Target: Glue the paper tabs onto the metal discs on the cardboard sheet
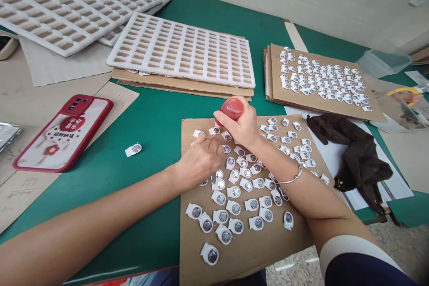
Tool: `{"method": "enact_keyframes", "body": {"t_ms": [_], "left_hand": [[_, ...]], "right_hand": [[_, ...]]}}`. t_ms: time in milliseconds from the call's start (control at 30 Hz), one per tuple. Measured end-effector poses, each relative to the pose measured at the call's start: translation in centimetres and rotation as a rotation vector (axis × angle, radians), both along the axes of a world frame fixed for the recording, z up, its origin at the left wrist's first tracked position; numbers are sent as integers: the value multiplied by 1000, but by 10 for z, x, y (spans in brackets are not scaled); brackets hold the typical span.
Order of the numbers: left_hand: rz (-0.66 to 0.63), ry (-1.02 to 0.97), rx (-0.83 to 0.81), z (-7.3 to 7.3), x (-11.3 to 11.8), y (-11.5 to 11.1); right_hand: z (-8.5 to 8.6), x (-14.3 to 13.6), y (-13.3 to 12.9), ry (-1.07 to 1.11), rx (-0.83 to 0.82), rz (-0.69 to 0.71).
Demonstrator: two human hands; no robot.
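- Green desk (157, 111) seen from above, with a brown cardboard sheet (197, 250) lying at its near edge.
- Spread across that sheet in rough rows: many small white parts with round metal centres (234, 208).
- Right hand (241, 127) over the far end of the sheet, grip closed around a small red bottle (231, 108) tipped downward at the rows; silver bangle (292, 178) on the wrist.
- Left hand (201, 158) just beside it, knuckles up, fingers curled down onto the parts; whether anything is pinched cannot be told.
- Further back: white foam trays (181, 49) with slotted holes, and a second cardboard (335, 105) loaded with similar parts.
- Left of the sheet: one stray part (133, 149) and a red-cased phone (63, 132).
- Right of the sheet: a dark brown cloth (355, 156).
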State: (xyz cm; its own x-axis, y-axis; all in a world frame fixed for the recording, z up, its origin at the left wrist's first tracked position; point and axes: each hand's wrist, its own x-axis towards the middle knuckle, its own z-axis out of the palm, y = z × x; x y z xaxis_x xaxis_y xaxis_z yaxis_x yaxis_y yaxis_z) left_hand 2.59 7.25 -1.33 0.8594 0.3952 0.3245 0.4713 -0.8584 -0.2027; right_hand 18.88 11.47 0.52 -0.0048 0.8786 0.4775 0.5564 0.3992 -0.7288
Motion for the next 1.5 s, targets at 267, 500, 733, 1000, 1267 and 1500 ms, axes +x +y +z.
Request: {"method": "enact_keyframes", "body": {"t_ms": [267, 500, 733, 1000, 1267, 1500], "left_hand": [[1, 6, -17, 3, 1, 1], [-5, -17, -51, 5, 1, 3], [-17, 7, -72, 7, 0, 4], [-11, 25, -77, 8, 0, 5], [-24, -42, -117, 13, -1, 7], [8, -312, -555, 23, -10, 27]], "right_hand": [[-1, 2, 1, -19, 14, 3], [-1, 3, 2, -42, 37, -14], [0, 3, 3, -56, 14, -49], [2, 6, 3, -69, -11, -59], [4, 6, 0, -117, -2, -28], [6, 4, 4, -104, 29, -65]]}}
